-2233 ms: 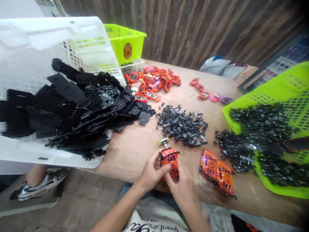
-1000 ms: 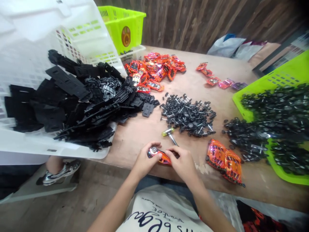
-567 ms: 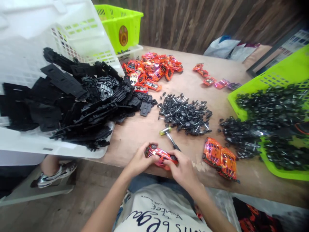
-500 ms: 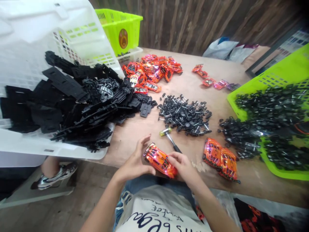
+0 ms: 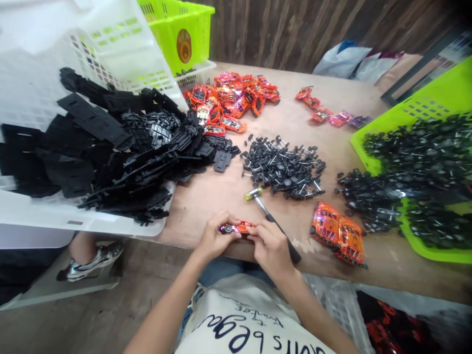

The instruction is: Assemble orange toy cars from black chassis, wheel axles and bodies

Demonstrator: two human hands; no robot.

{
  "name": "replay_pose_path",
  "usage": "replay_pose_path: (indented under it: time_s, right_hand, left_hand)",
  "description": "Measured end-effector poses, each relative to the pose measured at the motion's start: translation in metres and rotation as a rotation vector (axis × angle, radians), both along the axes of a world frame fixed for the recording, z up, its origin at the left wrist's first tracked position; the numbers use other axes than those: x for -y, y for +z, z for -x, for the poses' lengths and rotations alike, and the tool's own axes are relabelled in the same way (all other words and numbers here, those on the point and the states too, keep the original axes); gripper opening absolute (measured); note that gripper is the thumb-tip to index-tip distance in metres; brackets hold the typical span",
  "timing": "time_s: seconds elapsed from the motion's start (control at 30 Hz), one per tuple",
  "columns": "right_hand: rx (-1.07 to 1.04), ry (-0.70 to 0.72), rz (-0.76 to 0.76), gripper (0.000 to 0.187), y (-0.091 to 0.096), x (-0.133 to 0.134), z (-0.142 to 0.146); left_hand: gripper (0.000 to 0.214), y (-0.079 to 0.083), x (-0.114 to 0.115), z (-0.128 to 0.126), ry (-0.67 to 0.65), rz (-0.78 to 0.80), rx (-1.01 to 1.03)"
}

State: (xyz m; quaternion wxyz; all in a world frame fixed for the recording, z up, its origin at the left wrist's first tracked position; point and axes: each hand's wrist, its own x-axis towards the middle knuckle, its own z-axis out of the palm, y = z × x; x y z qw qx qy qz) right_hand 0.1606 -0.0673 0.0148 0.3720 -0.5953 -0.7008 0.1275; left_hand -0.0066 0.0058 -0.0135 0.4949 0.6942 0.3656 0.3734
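Both my hands grip one orange toy car at the near edge of the wooden table. My left hand pinches its left end and my right hand pinches its right end, fingers closed. The car lies on its side, one wheel showing. A small hammer with a yellow head lies just beyond my right hand. Two finished orange cars rest to the right.
A tilted white crate spills black chassis plates on the left. A pile of wheel axles lies mid-table, more in a green basket at right. Orange car shells are heaped behind. Another person's shoe shows under the crate.
The car was turned in my hands from top-up to lying on its side; my left hand, briefly open half a second ago, has closed on it again. The hammer's handle now shows fully.
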Motion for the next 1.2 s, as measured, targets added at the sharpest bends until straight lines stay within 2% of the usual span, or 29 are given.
replay_pose_path:
  time_s: [0.1, 0.17, 0.2, 0.23, 0.37, 0.47, 0.53, 0.63, 0.7, 0.77, 0.9, 0.97, 1.1, 1.2]
  right_hand:
    - [-0.084, -0.053, 0.047, 0.017, -0.001, -0.005, 0.000]
    - [-0.122, -0.081, 0.106, 0.009, 0.001, -0.008, -0.001]
    - [-0.110, -0.105, 0.111, 0.011, 0.001, -0.010, -0.001]
    - [-0.068, -0.134, 0.092, 0.015, 0.002, -0.012, -0.001]
    - [0.213, -0.219, -0.035, 0.049, 0.000, -0.027, 0.004]
    - [0.251, -0.218, 0.117, 0.052, 0.000, -0.029, 0.000]
    - [0.264, -0.256, 0.202, 0.044, 0.000, -0.021, -0.009]
    - [0.396, -0.387, 0.226, 0.037, -0.001, 0.002, -0.030]
    - [0.404, -0.424, 0.260, 0.034, -0.002, 0.022, -0.042]
    - [0.226, -0.388, 0.325, 0.032, 0.000, 0.042, -0.049]
    - [-0.300, -0.386, 0.392, 0.034, 0.001, 0.086, -0.048]
    - [-0.379, -0.373, 0.387, 0.037, -0.004, 0.103, -0.043]
    - [-0.135, -0.251, 0.461, 0.039, -0.018, 0.115, -0.044]
    - [0.005, -0.278, 0.456, 0.037, -0.019, 0.100, -0.053]
  left_hand:
    - [0.018, 0.003, -0.003, -0.002, 0.007, 0.016, 0.001]
    - [0.016, 0.011, 0.000, -0.004, 0.028, 0.015, -0.026]
    - [0.015, 0.016, 0.003, -0.005, 0.049, 0.009, -0.041]
    - [0.015, 0.021, 0.008, -0.006, 0.078, 0.002, -0.054]
    - [0.016, 0.036, 0.028, -0.014, 0.263, 0.041, -0.098]
    - [0.020, 0.034, 0.029, -0.017, 0.318, 0.180, -0.123]
    - [0.022, 0.029, 0.021, -0.015, 0.321, 0.236, -0.160]
    - [0.025, 0.021, 0.002, -0.010, 0.354, 0.180, -0.271]
    - [0.028, 0.017, -0.008, -0.008, 0.337, 0.170, -0.321]
    - [0.026, 0.016, -0.014, -0.008, 0.320, 0.190, -0.328]
    - [0.024, 0.017, -0.014, -0.009, 0.344, 0.158, -0.304]
    - [0.024, 0.016, -0.013, -0.009, 0.347, 0.149, -0.298]
    - [0.024, 0.014, -0.016, -0.007, 0.342, 0.123, -0.338]
    - [0.041, 0.025, -0.018, -0.004, 0.364, 0.018, -0.339]
